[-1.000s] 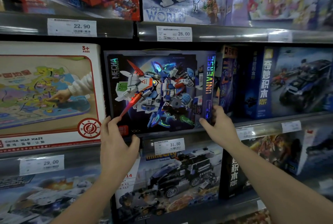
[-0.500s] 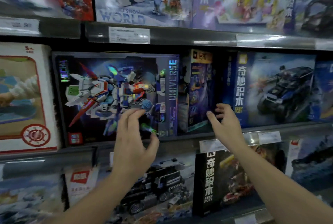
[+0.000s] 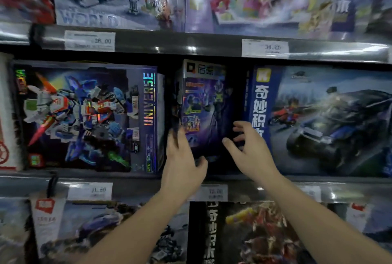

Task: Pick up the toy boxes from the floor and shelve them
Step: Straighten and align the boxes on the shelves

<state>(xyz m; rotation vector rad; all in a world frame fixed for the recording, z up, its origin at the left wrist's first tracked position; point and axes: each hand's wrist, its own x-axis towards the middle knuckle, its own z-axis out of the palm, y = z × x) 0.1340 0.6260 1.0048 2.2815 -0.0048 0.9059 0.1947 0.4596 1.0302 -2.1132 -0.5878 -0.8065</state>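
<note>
Flanking the purple box, left hand and right hand, fingers loose.

My left hand has blurred fingertips, hiding part of the purple box; the white box is cut off left.
</note>
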